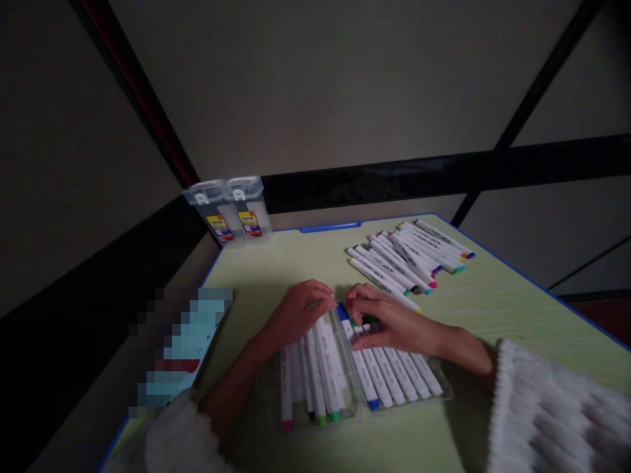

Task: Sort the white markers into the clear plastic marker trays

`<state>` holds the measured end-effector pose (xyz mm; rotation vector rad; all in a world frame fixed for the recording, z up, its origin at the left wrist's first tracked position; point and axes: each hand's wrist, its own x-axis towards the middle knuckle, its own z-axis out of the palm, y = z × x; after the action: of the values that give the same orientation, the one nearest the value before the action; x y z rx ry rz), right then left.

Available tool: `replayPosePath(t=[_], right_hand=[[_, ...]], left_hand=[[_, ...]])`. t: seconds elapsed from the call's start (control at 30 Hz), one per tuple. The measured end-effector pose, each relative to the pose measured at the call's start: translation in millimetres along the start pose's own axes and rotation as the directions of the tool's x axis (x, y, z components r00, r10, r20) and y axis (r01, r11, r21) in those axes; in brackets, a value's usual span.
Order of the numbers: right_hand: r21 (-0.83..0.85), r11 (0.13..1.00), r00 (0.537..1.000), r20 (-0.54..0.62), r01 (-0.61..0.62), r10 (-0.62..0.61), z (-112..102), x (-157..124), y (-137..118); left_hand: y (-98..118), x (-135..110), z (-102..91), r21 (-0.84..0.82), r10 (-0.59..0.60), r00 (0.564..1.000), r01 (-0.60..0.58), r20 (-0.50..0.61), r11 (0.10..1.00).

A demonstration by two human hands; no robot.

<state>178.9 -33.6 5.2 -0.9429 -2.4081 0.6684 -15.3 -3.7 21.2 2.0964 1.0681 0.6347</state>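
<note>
A clear plastic case (355, 393) lies spread in two halves on the table, with white markers in both. In its left half, several markers (323, 374) sit loosely, with pink, black and green ends showing. My left hand (303, 312) arches over the top of that half, fingers bent but apart, its tips near the middle edge. Over the right half is my right hand (382, 322), fingers curled and thumb apart, touching the tops of a neat row of markers (399, 371). A blue-ended marker (363, 368) lies leftmost in that row. My right palm hides some caps.
A loose pile of white markers (404, 256) with coloured ends lies at the back right of the pale green table (296, 263). Two clear lidded boxes (236, 210) stand at the back left corner. A blurred light-blue item (192, 335) lies along the left edge.
</note>
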Motion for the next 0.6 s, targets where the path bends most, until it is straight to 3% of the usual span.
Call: replayPosePath(t=[0.2,0.33,0.43,0.6], right_hand=[[0.006,1.000,1.000,0.012,0.003,-0.003,-2,1,-1],[0.003,1.000,1.000,0.008,0.011,-0.011,-2,0,-1],[-0.004,1.000,1.000,-0.001,0.013,-0.013,-1,-2,-1],[-0.044,0.999,1.000,0.010,0.015,-0.015,-2,-2,-2]], left_hand=[[-6,3,-5.1,-0.004,0.032,0.992,-0.033,-0.119,0.999],[-13,4,-16.1,0.019,0.006,0.991,-0.004,-0.137,1.000],[-21,1,-27.4,0.085,-0.081,0.992,0.089,-0.093,0.992],[-31,-5,-43.1,0.200,-0.178,0.979,0.155,0.102,0.967]])
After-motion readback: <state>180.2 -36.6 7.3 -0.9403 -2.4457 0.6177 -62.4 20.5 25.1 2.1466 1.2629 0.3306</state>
